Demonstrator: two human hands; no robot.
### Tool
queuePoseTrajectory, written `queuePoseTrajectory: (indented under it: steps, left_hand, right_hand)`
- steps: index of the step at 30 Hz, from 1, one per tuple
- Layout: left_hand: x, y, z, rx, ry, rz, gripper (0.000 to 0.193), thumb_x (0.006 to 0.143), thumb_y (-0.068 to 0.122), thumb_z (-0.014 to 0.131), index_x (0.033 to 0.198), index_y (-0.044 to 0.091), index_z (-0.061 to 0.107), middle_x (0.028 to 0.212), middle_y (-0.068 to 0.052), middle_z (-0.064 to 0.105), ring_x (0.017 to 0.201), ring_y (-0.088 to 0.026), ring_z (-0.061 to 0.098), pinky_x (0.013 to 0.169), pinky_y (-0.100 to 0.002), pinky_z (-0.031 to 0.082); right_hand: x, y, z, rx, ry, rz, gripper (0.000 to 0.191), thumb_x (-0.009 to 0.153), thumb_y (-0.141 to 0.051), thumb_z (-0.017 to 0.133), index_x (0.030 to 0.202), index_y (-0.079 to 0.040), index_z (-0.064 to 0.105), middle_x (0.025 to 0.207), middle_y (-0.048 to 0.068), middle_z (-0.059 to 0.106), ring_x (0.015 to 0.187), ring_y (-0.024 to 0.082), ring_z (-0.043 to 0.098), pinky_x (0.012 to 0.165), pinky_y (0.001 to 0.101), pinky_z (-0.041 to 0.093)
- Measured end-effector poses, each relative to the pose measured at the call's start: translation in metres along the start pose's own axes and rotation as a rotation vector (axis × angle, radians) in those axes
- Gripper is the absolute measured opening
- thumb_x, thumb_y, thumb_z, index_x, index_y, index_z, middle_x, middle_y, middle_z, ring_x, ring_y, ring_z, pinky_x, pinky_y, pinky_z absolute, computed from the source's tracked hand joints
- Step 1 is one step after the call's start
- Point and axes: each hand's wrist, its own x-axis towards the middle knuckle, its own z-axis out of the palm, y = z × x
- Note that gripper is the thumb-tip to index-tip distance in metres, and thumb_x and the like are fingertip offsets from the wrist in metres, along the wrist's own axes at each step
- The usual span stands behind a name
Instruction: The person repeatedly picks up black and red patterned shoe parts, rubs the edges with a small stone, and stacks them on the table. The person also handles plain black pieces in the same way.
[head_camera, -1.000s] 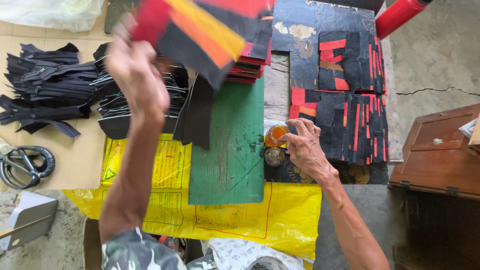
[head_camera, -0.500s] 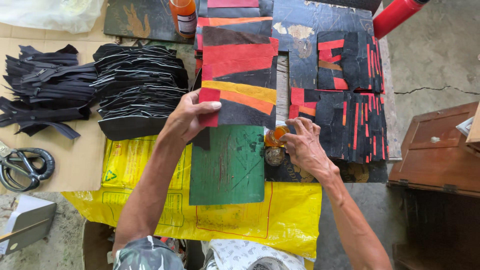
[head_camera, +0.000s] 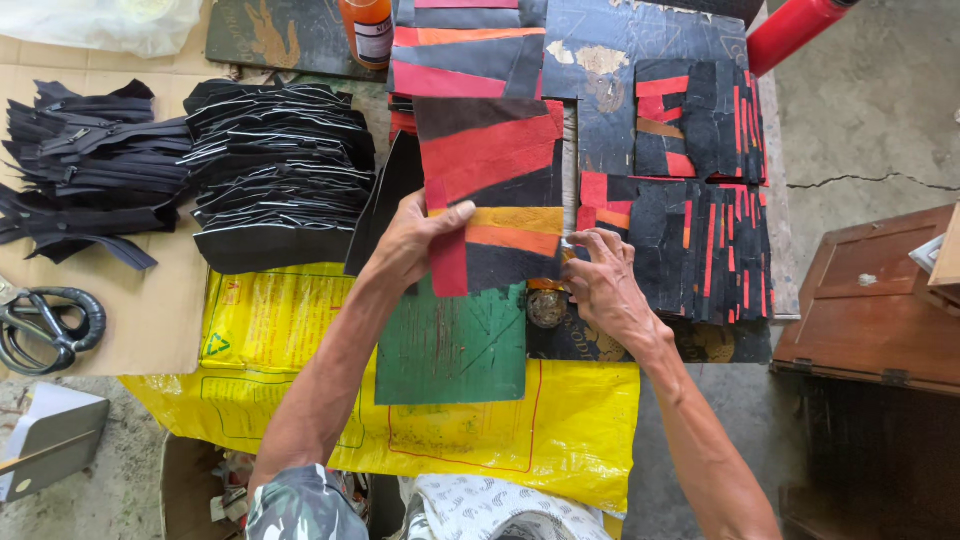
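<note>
Half a second earlier only the left hand had gripped the patchwork panel; by now the right hand had left the small round tin and come up to pinch the panel's right edge. Both hands were closed on the piece, the left thumb lying across its face near the lower left corner, the right fingertips nipping its lower right side. It was a stitched rectangle of black, red, orange and yellow strips running at slants, held flat just above the green cutting mat, its top overlapping a stack of similar panels. To the right lay more patchwork sheets with narrower red stripes. The mat sat on a yellow plastic sack spread over a low work surface. Off to the left, on cardboard, were piles of black cut pieces, a bundle of black zippers, and scissors. A wooden box stood on the concrete floor.
</note>
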Motion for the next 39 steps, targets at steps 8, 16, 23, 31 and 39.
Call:
queuePoseTrajectory:
  steps: [8,16,23,31,39]
  left_hand:
    - [-0.066,-0.03,0.002,-0.127,-0.089,-0.01,0.062,0.081,-0.001,0.076,0.139,-0.003,0.055,0.132,-0.015,0.067,0.12,-0.023,0.068,0.107,-0.039,0.054]
    - [-0.094,-0.082,0.001,-0.137,-0.059,-0.106,0.053,0.084,0.007,0.079,0.134,0.0,0.061,0.126,-0.01,0.071,0.113,-0.018,0.069,0.101,-0.037,0.056]
    - [-0.098,-0.093,0.0,-0.219,-0.128,-0.151,0.048,0.089,0.003,0.081,0.133,-0.002,0.062,0.119,-0.012,0.072,0.106,-0.02,0.069,0.094,-0.037,0.058]
    - [-0.097,-0.089,0.013,-0.221,-0.158,-0.137,0.05,0.086,0.003,0.079,0.133,0.0,0.062,0.123,-0.012,0.071,0.11,-0.02,0.07,0.096,-0.038,0.059]
    - [-0.095,-0.091,0.013,-0.214,-0.148,-0.141,0.047,0.086,0.003,0.079,0.13,0.0,0.064,0.119,-0.012,0.073,0.106,-0.019,0.071,0.093,-0.038,0.06]
  right_hand:
    - [-0.006,-0.034,-0.03,0.936,0.503,0.236,0.047,0.095,-0.012,0.068,0.139,-0.008,0.053,0.135,0.009,0.06,0.123,0.022,0.058,0.102,0.0368,0.048]
    - [-0.009,-0.082,-0.004,1.16,0.731,0.159,0.058,0.113,-0.007,0.056,0.164,-0.009,0.029,0.122,0.004,0.058,0.096,0.004,0.048,0.088,0.0201,0.042]
    - [-0.016,-0.084,-0.007,1.091,0.793,0.16,0.045,0.112,-0.017,0.057,0.153,-0.003,0.047,0.121,0.006,0.06,0.092,0.005,0.05,0.08,0.0194,0.042]
    - [-0.021,-0.084,-0.009,0.77,0.848,0.129,0.037,0.111,-0.021,0.06,0.141,0.001,0.062,0.122,0.006,0.055,0.11,0.014,0.054,0.092,0.0269,0.049]
    - [-0.022,-0.082,-0.008,0.755,0.832,0.111,0.036,0.112,-0.02,0.06,0.141,0.001,0.062,0.123,0.006,0.057,0.11,0.013,0.054,0.099,0.0267,0.047]
